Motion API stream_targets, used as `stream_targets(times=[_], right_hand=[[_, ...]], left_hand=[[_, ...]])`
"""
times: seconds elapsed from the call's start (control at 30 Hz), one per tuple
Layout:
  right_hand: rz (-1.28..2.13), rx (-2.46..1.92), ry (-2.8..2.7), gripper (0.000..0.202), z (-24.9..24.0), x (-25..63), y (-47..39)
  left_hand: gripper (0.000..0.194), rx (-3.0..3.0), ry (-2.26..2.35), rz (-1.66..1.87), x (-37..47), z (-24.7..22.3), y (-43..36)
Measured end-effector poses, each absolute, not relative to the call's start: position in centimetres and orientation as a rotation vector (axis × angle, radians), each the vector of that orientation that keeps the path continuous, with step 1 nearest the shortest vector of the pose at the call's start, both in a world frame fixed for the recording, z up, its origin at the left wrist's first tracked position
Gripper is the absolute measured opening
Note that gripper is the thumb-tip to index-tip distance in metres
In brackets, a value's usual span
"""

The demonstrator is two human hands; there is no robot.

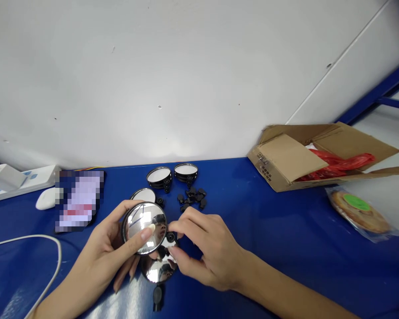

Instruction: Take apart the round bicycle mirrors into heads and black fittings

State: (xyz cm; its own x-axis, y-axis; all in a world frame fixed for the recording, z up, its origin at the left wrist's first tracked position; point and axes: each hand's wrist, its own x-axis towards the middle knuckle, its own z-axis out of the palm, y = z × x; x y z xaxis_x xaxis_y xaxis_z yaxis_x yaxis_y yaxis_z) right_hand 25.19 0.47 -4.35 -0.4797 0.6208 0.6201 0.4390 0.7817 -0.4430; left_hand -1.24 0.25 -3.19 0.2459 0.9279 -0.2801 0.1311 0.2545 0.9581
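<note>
My left hand point(103, 252) grips a round convex mirror point(138, 221) with a black rim, its thumb lying across the glass. At the mirror's right edge sits a small black round fitting point(170, 238), pinched between the thumb and index finger of my right hand point(216, 252). A second round mirror point(158, 275) shows beneath the held one, partly covered. One black clip-like piece point(157, 297) lies in front of it. Behind my hands are three more round mirrors: a near one point(142, 196), a middle one point(158, 176) and a far one point(186, 170). Several small black pieces point(193, 197) lie in a pile beside them.
On the blue table point(269, 248), an opened cardboard box point(289, 153) with a red plastic bag point(342, 164) stands back right. A wrapped round item point(362, 210) lies near it. At left are a blurred phone point(81, 199), a white mouse-shaped object point(46, 199), a power strip point(40, 177) and a white cable point(58, 252).
</note>
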Motion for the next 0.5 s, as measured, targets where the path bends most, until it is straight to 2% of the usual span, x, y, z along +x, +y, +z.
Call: stream_targets(times=[0.27, 0.4, 0.5], right_hand=[[0.062, -0.830, -2.122, 0.035, -4.9, 24.4, 1.9], [0.015, -0.904, -2.123, 0.045, -4.5, 23.3, 4.1], [0.020, -0.970, -2.124, 0.041, -4.5, 22.5, 5.4]], left_hand=[[0.061, 1.226, 1.293, 0.930, -1.2, -2.3, 1.0], [0.070, 1.410, 1.528, 1.077, -2.5, -2.9, 2.5], [0.073, 1.434, 1.622, 1.143, -3.4, -3.6, 3.5]])
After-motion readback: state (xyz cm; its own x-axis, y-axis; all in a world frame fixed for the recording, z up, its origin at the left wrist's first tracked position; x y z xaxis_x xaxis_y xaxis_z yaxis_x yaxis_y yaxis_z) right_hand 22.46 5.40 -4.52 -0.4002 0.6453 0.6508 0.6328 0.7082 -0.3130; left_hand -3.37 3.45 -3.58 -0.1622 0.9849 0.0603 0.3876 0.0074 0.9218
